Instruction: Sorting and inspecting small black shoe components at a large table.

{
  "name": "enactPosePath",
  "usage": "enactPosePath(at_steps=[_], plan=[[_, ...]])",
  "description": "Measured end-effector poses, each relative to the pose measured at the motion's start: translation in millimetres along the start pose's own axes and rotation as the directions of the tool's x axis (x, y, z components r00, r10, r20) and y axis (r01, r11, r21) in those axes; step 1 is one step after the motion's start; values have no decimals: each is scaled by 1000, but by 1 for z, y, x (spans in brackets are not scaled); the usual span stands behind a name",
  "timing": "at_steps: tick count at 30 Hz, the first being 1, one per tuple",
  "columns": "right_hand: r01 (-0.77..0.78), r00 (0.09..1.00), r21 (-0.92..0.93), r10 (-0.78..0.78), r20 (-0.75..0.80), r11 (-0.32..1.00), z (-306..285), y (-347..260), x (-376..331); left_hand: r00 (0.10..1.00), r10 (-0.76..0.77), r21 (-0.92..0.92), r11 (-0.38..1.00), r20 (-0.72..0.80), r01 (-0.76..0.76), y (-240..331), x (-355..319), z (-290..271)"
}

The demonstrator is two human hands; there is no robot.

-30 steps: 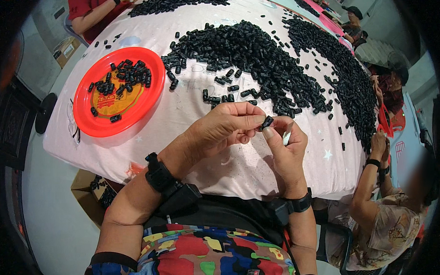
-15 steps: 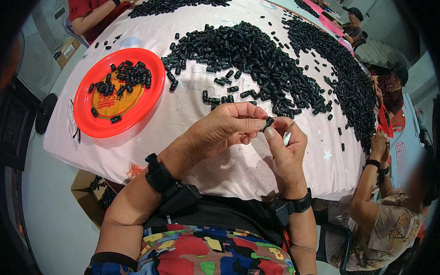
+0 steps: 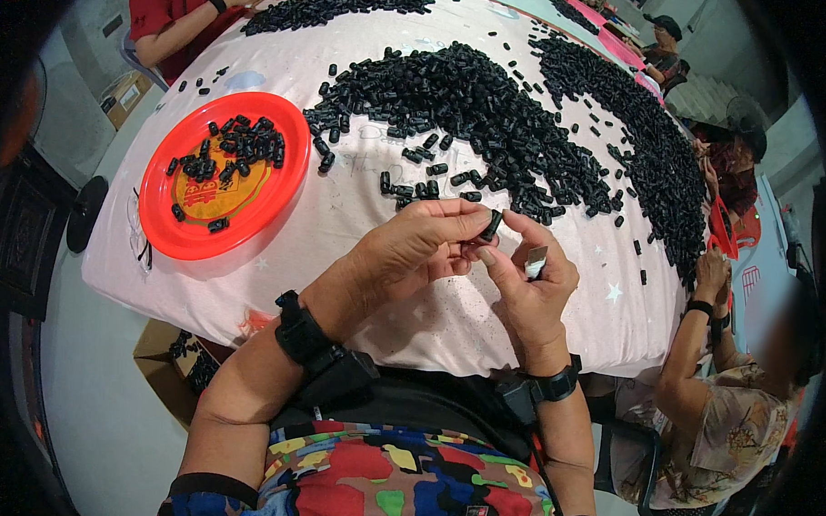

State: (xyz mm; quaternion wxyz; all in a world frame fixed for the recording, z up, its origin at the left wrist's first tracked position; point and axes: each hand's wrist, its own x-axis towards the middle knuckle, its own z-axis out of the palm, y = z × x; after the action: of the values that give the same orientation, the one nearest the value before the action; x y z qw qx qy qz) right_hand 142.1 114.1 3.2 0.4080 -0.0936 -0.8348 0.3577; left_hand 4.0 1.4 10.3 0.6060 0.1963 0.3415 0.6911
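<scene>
Between the thumb and fingers of my left hand (image 3: 404,249) is a small black cylindrical plastic part (image 3: 493,224), tilted. My right hand (image 3: 534,299) is close against it, thumb and index fingertip at the part's right side. Tucked in the curled fingers of that hand is a small flat blade (image 3: 536,261) with a white wrapping. Just beyond my hands lies a large heap of similar black parts (image 3: 443,84), with several loose ones at its near edge. To the left, a red round tray (image 3: 162,226) holds a cluster of these parts.
A pink cloth (image 3: 416,335) covers the table. Eyeglasses (image 3: 140,236) lie left of the tray. More black parts are heaped at the right (image 3: 651,177) and far side (image 3: 336,6). Co-workers sit at the right and far left. A cardboard box (image 3: 162,371) stands below the table's left edge.
The black part has turned more upright and shifted slightly left between my fingers. My right index finger has stretched up to it, and the blade has tipped, showing more of its flat face.
</scene>
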Motion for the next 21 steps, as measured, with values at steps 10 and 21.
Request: enactPosePath(at_steps=[10,21], plan=[[184,983,-87,-183,20,979,5,6,0,999,28,-88,996,-18,-30,-14,5,-7],[98,995,-58,-99,-20,994,5,-1,-2,996,10,-200,979,-88,-28,-10,5,-7]])
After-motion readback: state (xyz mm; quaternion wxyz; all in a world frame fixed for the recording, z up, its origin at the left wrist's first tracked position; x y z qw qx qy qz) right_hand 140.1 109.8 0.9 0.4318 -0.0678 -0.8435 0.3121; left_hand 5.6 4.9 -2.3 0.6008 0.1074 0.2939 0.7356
